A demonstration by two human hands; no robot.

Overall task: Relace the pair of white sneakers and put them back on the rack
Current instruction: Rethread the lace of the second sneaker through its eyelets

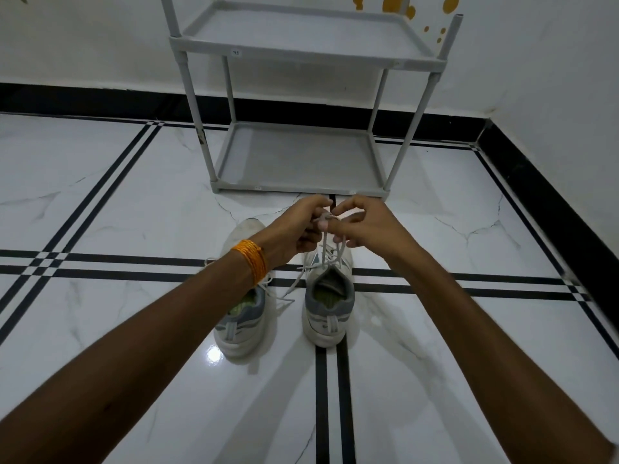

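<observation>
Two white sneakers with grey heels stand on the floor, toes pointing away from me. The right sneaker (pixel 328 306) has its lace (pixel 324 244) drawn up taut from the eyelets. My left hand (pixel 298 229), with an orange thread band on the wrist, and my right hand (pixel 365 226) meet above its toe, both pinching the lace where the ends cross. The left sneaker (pixel 241 316) lies partly under my left forearm, with loose lace ends trailing beside it. The grey rack (pixel 301 192) stands just beyond my hands, both shelves bare.
The floor is glossy white marble tile with black stripe lines. A white wall with a black skirting runs behind the rack and along the right side. Orange spots mark the wall at the top right.
</observation>
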